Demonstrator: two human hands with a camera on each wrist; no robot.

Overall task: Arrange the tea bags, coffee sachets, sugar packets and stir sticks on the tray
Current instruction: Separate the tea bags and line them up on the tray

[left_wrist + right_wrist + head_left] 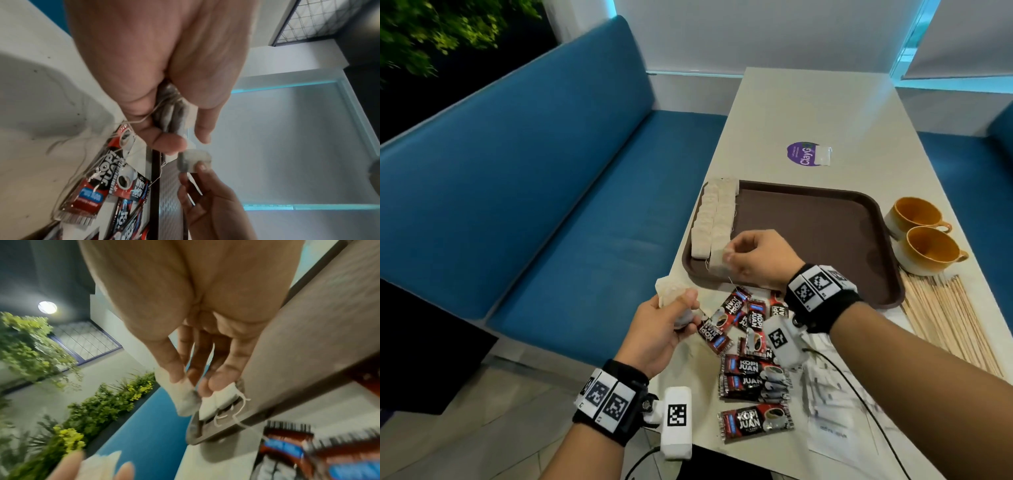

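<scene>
- A single tea bag (717,261) is pinched between the thumb and fingertips of the right hand (758,258), at the near end of the rows of tea bags (714,214) on the tray (822,226).
- A small bundle of spare tea bags (669,291) is gripped by the left hand (666,330), held off the table's left edge, near the tray's near left corner; loose strings trail from it.
- The tea bag stage is judged nearly complete: two rows are laid along the tray's left edge; only the bundle in the left hand is seen outside them.
- The coffee sachets (751,370) are not yet placed; they lie scattered on the table (791,113) by its near edge, just below the tray.
- The stir sticks (948,318) are not yet placed; they lie on the table at the tray's near right corner.
- A clear packet (822,156), possibly sugar, lies beyond the tray's far edge; its contents cannot be confirmed.
- Two cups (924,236) stand just beside the tray's right edge.
</scene>
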